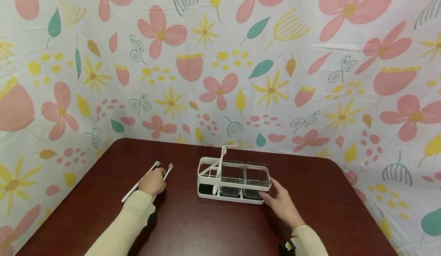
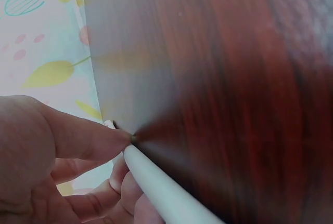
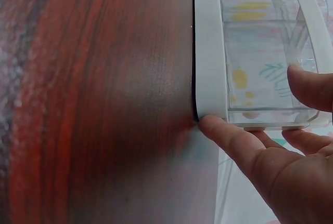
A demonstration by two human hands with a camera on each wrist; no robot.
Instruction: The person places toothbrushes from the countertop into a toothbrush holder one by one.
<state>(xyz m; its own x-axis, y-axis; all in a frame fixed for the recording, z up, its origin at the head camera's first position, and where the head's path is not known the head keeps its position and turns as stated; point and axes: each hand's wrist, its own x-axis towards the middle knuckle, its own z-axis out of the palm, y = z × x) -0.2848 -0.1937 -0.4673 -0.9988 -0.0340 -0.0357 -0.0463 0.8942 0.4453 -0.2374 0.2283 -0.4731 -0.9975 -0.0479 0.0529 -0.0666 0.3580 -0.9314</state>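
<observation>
A white toothbrush holder [image 1: 208, 179] stands on the table, with two clear cups [image 1: 232, 173] in its right part and a white toothbrush [image 1: 220, 168] leaning upright in its left part. At the holder's right end my right hand [image 1: 284, 204] has its thumb in front and its fingers around the end; the right wrist view shows a fingertip [image 3: 212, 124] at the lower corner. To the left, my left hand [image 1: 151, 181] pinches a white toothbrush [image 1: 168, 171], whose handle [image 2: 161, 187] runs past the thumb. Another white toothbrush [image 1: 131, 192] lies just left of that hand, partly covered by it.
The dark reddish-brown table [image 1: 206, 225] has a glossy surface. A flower-printed cloth [image 1: 220, 56] hangs behind and along both sides of it. Dark bands [image 1: 287, 247] sit on both wrists over light sleeves [image 1: 120, 223].
</observation>
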